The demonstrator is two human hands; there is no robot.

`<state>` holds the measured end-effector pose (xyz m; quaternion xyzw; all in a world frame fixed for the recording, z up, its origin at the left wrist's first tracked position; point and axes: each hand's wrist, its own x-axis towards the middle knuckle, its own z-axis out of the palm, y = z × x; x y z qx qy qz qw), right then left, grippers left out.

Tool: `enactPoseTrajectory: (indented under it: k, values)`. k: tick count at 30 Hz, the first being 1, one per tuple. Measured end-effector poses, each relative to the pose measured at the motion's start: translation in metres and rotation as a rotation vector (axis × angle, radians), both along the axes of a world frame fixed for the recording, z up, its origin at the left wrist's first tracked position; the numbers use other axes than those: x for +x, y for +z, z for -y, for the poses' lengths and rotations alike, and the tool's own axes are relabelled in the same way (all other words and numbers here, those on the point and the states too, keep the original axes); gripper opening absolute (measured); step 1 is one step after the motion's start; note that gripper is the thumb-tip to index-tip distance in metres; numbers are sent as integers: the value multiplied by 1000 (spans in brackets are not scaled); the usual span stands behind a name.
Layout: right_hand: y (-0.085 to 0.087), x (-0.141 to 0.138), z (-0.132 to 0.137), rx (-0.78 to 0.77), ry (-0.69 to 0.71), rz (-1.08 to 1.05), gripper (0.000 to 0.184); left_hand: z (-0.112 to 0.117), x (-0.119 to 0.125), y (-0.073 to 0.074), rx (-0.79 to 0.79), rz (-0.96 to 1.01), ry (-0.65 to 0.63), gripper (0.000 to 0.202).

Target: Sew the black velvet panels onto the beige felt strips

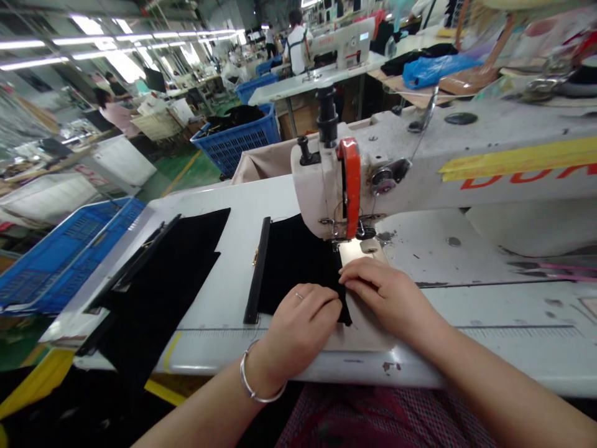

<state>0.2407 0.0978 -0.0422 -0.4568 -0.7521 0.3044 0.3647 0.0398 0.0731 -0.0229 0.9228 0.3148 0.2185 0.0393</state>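
A black fabric piece [298,261] lies on the sewing table, its right edge under the head of a white sewing machine [321,193]. Along its left side runs a stiff black strip with a small gold metal part [255,256]. My left hand [303,326], with a ring and a silver bangle, rests on the fabric's near right part, fingers curled and pressed down. At the right edge, just before the lit needle area, my right hand [385,289] pinches the fabric between thumb and fingers. The needle tip is too small to make out.
More black fabric pieces [163,280] with stiff strips lie at the left, hanging over the front edge. A ruler scale [517,333] runs along the table front. Pink-handled tweezers [550,269] lie right. Blue crates [242,140] stand beyond; other people work in the background.
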Motion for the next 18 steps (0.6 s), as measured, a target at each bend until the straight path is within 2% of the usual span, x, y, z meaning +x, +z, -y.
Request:
enactPoseTrajectory:
  k: [2, 4, 9, 18]
  values:
    - [0, 5, 14, 56, 44, 86, 20, 3, -1, -1, 63, -113, -80, 22]
    - [-2, 10, 33, 122, 79, 172, 25, 6, -5, -1, 57, -184, -122, 25]
    - [-9, 19, 73, 244, 96, 289, 35, 13, -13, 0, -16, -144, -181, 27]
    - [-15, 24, 82, 269, 90, 334, 34, 8, -17, -3, -73, -40, -210, 24]
